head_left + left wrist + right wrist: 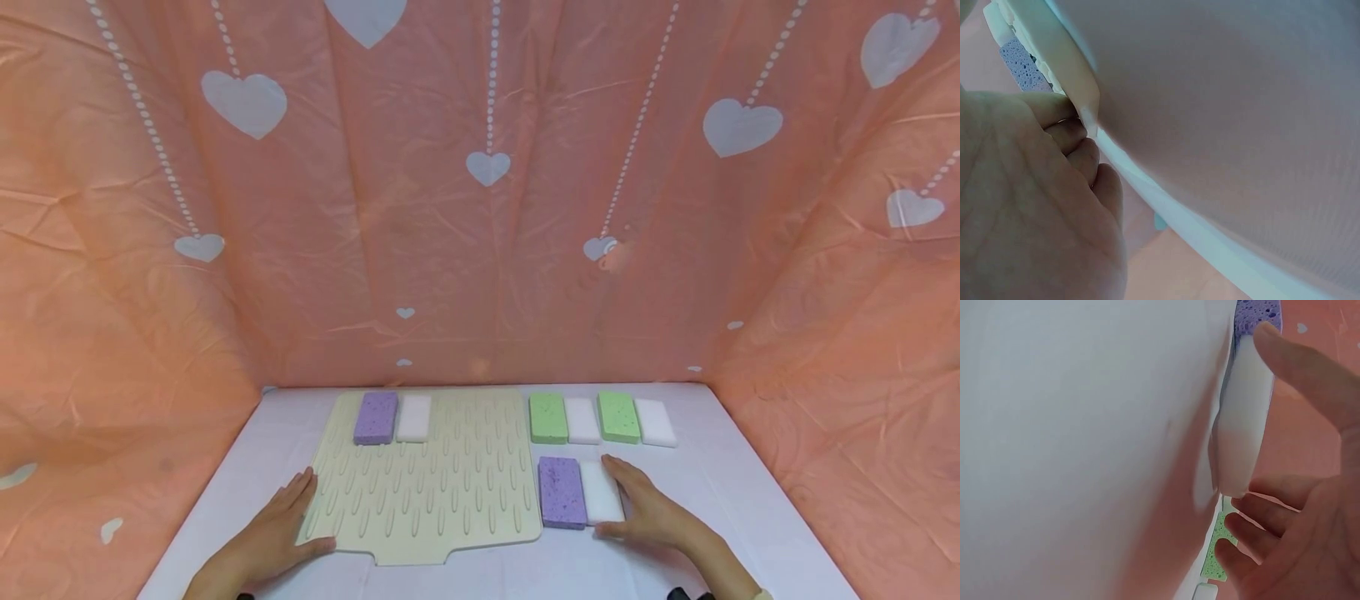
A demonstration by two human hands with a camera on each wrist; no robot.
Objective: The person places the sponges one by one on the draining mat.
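A cream ribbed drying mat lies on the white table at left centre. My left hand rests at its left edge, fingers nearly straight, thumb at the near left corner. In the left wrist view the fingertips are at the mat's edge. Right of the mat, a purple sponge and a white sponge lie side by side. My right hand holds the white sponge lengthwise, thumb at its near end and fingers at its far end. The right wrist view shows the white sponge between thumb and index finger.
On the mat's far part lie another purple sponge and a white one. Two green sponges, each with a white sponge at its right, sit at the table's back right. A pink heart-patterned curtain surrounds the table.
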